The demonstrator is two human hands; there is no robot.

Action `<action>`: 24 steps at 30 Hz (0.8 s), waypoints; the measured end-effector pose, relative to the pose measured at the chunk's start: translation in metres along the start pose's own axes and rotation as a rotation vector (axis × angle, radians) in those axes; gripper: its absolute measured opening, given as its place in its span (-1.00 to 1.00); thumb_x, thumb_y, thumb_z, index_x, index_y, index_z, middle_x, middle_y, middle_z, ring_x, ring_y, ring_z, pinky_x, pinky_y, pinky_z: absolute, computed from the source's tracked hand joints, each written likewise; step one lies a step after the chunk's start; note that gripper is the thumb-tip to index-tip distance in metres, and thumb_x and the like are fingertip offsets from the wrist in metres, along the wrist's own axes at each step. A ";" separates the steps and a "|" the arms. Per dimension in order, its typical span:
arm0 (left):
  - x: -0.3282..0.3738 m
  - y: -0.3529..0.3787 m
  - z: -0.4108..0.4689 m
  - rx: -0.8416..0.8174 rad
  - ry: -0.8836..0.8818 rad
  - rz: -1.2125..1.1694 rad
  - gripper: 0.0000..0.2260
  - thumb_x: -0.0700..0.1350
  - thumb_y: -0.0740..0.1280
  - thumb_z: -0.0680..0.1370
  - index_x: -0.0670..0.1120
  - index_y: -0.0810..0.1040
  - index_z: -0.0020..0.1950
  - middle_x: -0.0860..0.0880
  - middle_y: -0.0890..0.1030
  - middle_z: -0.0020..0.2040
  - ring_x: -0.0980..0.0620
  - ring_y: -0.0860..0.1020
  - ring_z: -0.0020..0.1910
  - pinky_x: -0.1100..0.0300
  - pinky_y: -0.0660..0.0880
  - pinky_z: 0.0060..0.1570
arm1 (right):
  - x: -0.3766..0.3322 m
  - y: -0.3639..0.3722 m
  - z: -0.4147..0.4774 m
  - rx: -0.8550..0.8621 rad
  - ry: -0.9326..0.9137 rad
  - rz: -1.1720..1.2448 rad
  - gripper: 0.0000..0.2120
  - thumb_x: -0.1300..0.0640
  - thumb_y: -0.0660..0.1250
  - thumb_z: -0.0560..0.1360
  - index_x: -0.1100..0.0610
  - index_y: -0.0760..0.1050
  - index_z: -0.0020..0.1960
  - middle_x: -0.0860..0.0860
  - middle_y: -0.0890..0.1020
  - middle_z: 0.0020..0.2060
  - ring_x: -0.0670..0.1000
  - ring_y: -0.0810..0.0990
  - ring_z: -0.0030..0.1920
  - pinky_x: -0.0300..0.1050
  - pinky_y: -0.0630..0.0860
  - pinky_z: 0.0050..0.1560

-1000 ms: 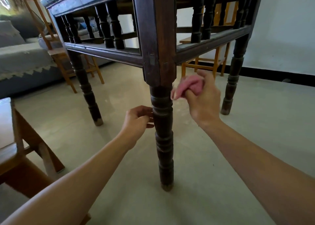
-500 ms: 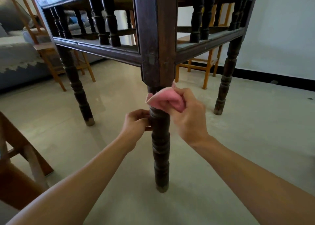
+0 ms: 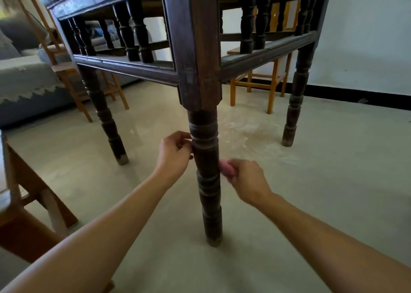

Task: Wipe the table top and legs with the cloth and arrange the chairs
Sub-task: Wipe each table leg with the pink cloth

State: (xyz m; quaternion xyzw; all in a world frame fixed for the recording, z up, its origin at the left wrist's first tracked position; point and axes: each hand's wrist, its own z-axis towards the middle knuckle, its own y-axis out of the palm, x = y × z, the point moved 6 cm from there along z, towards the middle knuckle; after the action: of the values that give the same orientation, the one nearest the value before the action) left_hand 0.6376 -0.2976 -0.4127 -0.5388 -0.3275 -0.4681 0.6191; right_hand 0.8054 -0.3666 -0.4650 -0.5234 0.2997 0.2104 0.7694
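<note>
While I watch from low beside its corner, the table (image 3: 124, 67) fills my feed, dark wood standing on the pale floor (image 3: 311, 192). A grey sofa (image 3: 26, 81) lies far left. One chair (image 3: 66, 67) stands between it and the table, and another chair (image 3: 274, 79) beyond the table's far side. The near leg (image 3: 208, 188) runs straight up and down, long axis vertical, foot on the floor, square top meeting the rails. The left hand (image 3: 174, 152) sits at the leg's left side by the upper rings, fingers curled, tips touching the wood; I can't tell whether they truly grip. The right hand (image 3: 249, 181), blurred, closes round the pink cloth (image 3: 226, 168) and presses it on the leg's right side, about halfway down. Half a second ago that cloth sat higher, on the leg's front just under the square post; the left hand has barely shifted.
</note>
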 end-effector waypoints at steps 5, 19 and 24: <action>0.023 -0.006 -0.010 -0.007 0.232 0.097 -0.80 -0.23 0.19 0.61 -0.04 0.48 0.19 0.02 0.62 -0.09 0.10 0.60 -0.11 0.16 0.59 -0.13 | -0.026 -0.043 0.017 0.226 -0.026 0.246 -0.81 0.04 0.24 0.61 -0.02 0.55 0.17 -0.12 0.59 -0.16 -0.16 0.56 -0.15 -0.24 0.53 -0.08; 0.049 -0.004 -0.020 0.069 0.582 0.254 -0.54 0.02 0.22 0.61 -0.13 0.23 0.45 -0.05 0.54 0.20 0.12 0.55 -0.03 0.29 0.52 -0.09 | 0.004 -0.040 0.004 0.271 0.006 0.336 -0.85 0.13 0.43 0.50 -0.03 0.60 0.05 -0.12 0.63 -0.05 -0.09 0.61 -0.03 -0.01 0.61 0.09; 0.044 -0.001 -0.021 0.043 0.585 0.228 -0.49 -0.03 0.23 0.61 -0.15 0.16 0.49 -0.06 0.55 0.19 0.18 0.56 -0.07 0.49 0.48 -0.11 | -0.061 -0.033 -0.011 0.297 -0.212 0.495 -0.55 0.27 0.34 0.55 -0.02 0.44 0.38 -0.12 0.58 0.19 -0.15 0.55 0.18 -0.27 0.49 0.24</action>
State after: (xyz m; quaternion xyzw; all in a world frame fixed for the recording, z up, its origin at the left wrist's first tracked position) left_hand 0.6503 -0.3282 -0.3764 -0.4014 -0.0826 -0.5239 0.7467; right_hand 0.7788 -0.3894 -0.4042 -0.2913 0.3634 0.3987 0.7900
